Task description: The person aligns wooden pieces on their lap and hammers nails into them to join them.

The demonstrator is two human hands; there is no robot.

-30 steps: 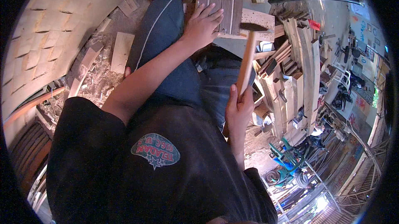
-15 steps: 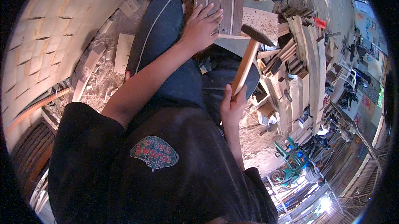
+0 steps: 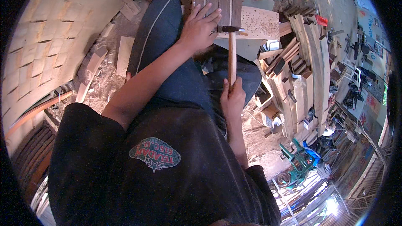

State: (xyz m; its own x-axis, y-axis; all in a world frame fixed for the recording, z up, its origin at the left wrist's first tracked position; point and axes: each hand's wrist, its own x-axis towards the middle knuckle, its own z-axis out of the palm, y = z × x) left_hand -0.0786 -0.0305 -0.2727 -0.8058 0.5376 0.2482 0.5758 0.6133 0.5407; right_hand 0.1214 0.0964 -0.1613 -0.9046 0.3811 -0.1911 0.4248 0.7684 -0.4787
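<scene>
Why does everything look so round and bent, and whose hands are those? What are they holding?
There's no robot here, just a person in a dark shirt. A camera worn on the head looks down, and its very wide lens bends straight edges. The left hand holds nothing: its fingers lie spread on some dark brown boards. A pale board with lots of little dark spots shows beside them. The right hand holds a hammer. The hammer's head is by the boards' near edge, but I can't tell if it touches.
</scene>
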